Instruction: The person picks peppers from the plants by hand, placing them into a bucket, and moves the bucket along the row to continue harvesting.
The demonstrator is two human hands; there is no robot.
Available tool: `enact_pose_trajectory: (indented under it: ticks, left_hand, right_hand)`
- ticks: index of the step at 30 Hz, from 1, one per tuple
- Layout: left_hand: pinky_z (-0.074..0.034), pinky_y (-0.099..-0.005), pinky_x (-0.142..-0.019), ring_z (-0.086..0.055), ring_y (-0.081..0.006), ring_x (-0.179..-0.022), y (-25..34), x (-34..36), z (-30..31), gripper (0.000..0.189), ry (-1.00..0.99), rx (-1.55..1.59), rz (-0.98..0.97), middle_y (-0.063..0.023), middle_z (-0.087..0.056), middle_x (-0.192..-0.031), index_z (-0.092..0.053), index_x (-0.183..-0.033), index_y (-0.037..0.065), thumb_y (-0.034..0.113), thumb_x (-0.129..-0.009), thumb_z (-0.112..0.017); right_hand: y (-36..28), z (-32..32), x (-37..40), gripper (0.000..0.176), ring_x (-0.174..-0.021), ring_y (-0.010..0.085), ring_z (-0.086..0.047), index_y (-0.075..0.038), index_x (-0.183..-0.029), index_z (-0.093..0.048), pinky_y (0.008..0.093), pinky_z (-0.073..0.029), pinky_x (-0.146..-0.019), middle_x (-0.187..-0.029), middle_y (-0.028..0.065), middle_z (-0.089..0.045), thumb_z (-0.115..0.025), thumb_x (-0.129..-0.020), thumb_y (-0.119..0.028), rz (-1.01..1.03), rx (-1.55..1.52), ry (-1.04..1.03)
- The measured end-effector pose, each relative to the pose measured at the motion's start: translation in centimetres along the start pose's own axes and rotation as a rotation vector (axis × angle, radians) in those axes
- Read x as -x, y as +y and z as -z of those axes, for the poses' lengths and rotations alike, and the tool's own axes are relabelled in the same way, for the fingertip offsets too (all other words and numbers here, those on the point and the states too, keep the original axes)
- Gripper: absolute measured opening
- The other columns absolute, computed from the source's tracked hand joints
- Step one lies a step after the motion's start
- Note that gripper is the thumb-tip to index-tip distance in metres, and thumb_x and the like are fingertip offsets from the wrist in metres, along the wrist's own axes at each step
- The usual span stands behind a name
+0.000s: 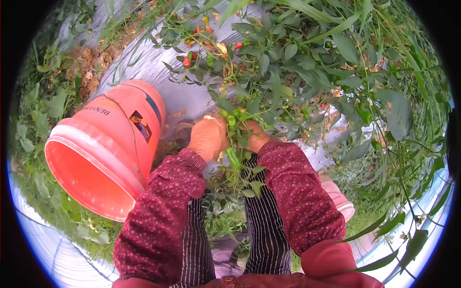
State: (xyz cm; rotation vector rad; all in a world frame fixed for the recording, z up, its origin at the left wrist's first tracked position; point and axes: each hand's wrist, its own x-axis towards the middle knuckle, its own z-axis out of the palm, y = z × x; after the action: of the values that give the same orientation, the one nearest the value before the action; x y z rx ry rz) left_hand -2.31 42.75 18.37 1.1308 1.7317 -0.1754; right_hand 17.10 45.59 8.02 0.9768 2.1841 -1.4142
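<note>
A pepper plant [249, 103] with green leaves and thin stems stands between my two hands. My left hand [209, 138] is closed at its left side, fingers curled in toward the stems; what they hold is hidden. Across from it, leaves partly cover my right hand [257, 136], and its fingers do not show clearly. A green pepper [234, 158] hangs just below and between the hands. More small green peppers [232, 121] sit among the leaves right beside my left hand. Farther up the plant are a red pepper [187, 61] and another red pepper [238, 46].
A large pinkish-red bucket [103, 139] with a wire handle is at my left, its mouth facing me. Another pink bucket [337, 198] lies partly behind my right arm. Silvery plastic sheeting [158, 65] covers the bed. Dense foliage [398, 110] crowds the right side.
</note>
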Motion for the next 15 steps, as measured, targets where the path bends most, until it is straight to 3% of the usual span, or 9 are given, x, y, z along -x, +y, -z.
enact_pose_trajectory:
  ticks: [2, 4, 5, 8, 9, 11, 12, 14, 15]
  left_hand:
    - [-0.05, -0.0444, -0.07, -0.063, -0.0358, -0.078, -0.1, 0.8, 1.0, 0.028, -0.129, -0.002, 0.026, -0.0196, -0.064, -0.081, -0.063, -0.084, 0.001, 0.023, -0.067, -0.065]
    - [-0.05, -0.0444, -0.071, -0.063, -0.0356, -0.079, -1.9, 3.0, 0.5, 0.029, -0.062, 0.149, -0.159, -0.0201, -0.064, -0.083, -0.063, -0.085, 0.001, 0.024, -0.069, -0.065]
    - [-0.049, -0.0441, -0.073, -0.062, -0.036, -0.082, -3.0, 3.4, 0.1, 0.029, -0.004, 0.128, -0.056, -0.0204, -0.064, -0.083, -0.063, -0.088, 0.002, 0.025, -0.07, -0.065]
    - [-0.048, -0.0438, -0.075, -0.061, -0.0371, -0.084, -4.1, 3.4, 2.4, 0.027, 0.179, 0.214, 0.135, -0.02, -0.064, -0.087, -0.061, -0.097, 0.007, 0.018, -0.072, -0.063]
    - [-0.048, -0.0438, -0.075, -0.061, -0.0371, -0.084, -4.0, 3.4, 3.1, 0.027, 0.18, 0.212, 0.138, -0.02, -0.064, -0.087, -0.061, -0.097, 0.007, 0.018, -0.072, -0.063]
    - [-0.047, -0.0418, -0.077, -0.059, -0.036, -0.088, -2.9, 2.5, 4.7, 0.029, 0.355, 0.386, -0.1, -0.0174, -0.061, -0.091, -0.059, -0.102, 0.004, 0.008, -0.074, -0.057]
    - [-0.047, -0.0418, -0.077, -0.059, -0.036, -0.088, -2.4, 2.0, 5.0, 0.029, 0.353, 0.387, -0.101, -0.0174, -0.061, -0.091, -0.059, -0.102, 0.004, 0.008, -0.074, -0.057]
    - [-0.047, -0.0407, -0.077, -0.059, -0.0347, -0.088, -1.4, 1.0, 5.3, 0.037, 0.268, 0.237, -0.439, -0.0175, -0.058, -0.092, -0.056, -0.11, 0.005, 0.006, -0.073, -0.056]
    - [-0.047, -0.0401, -0.078, -0.058, -0.0336, -0.091, -0.7, 0.5, 5.3, 0.042, 0.126, 0.147, -0.43, -0.0163, -0.055, -0.096, -0.055, -0.114, 0.007, 0.004, -0.072, -0.057]
  right_hand:
    - [-2.3, 2.7, 0.0, 0.041, -0.105, 0.0335, -0.053, -0.016, -0.116, -0.054, 0.04, -0.044, -0.09, -0.116, 0.0149, -0.054, -0.061, -0.077, -0.017, -0.139, -0.125, -0.081]
    - [-2.6, 4.5, -0.8, 0.042, -0.105, 0.0338, -0.054, -0.016, -0.12, -0.051, 0.0401, -0.045, -0.088, -0.119, 0.0146, -0.053, -0.059, -0.079, -0.016, -0.001, 0.098, -0.21]
    - [2.2, -0.8, -1.0, 0.047, -0.107, 0.0334, -0.054, -0.015, -0.125, -0.047, 0.0386, -0.046, -0.087, -0.124, 0.0145, -0.05, -0.057, -0.08, -0.011, 0.031, -0.414, -0.048]
    - [-2.9, 3.8, -1.1, 0.046, -0.104, 0.0325, -0.055, -0.012, -0.125, -0.047, 0.0371, -0.047, -0.086, -0.123, 0.014, -0.051, -0.057, -0.08, -0.01, -0.091, -0.34, -0.264]
    - [1.0, -0.5, -1.3, 0.047, -0.104, 0.0333, -0.055, -0.009, -0.126, -0.046, 0.0376, -0.046, -0.087, -0.123, 0.0151, -0.05, -0.059, -0.08, -0.012, -0.112, -0.599, -0.131]
    - [-0.2, 0.6, -1.3, 0.046, -0.104, 0.033, -0.055, -0.009, -0.124, -0.047, 0.0378, -0.046, -0.087, -0.122, 0.0148, -0.051, -0.058, -0.08, -0.012, -0.178, -0.583, -0.174]
    - [-1.2, 1.6, -1.1, 0.044, -0.103, 0.0328, -0.055, -0.008, -0.122, -0.048, 0.038, -0.046, -0.087, -0.122, 0.0145, -0.051, -0.058, -0.08, -0.011, -0.248, -0.565, -0.216]
    - [-3.6, 4.0, -0.5, 0.04, -0.102, 0.0327, -0.056, -0.009, -0.12, -0.05, 0.0379, -0.046, -0.086, -0.119, 0.014, -0.052, -0.058, -0.08, -0.012, -0.142, -0.41, -0.225]
    - [-4.0, 4.5, -0.4, 0.037, -0.101, 0.0325, -0.056, -0.009, -0.117, -0.052, 0.0378, -0.046, -0.085, -0.116, 0.0135, -0.054, -0.057, -0.08, -0.013, -0.031, -0.254, -0.233]
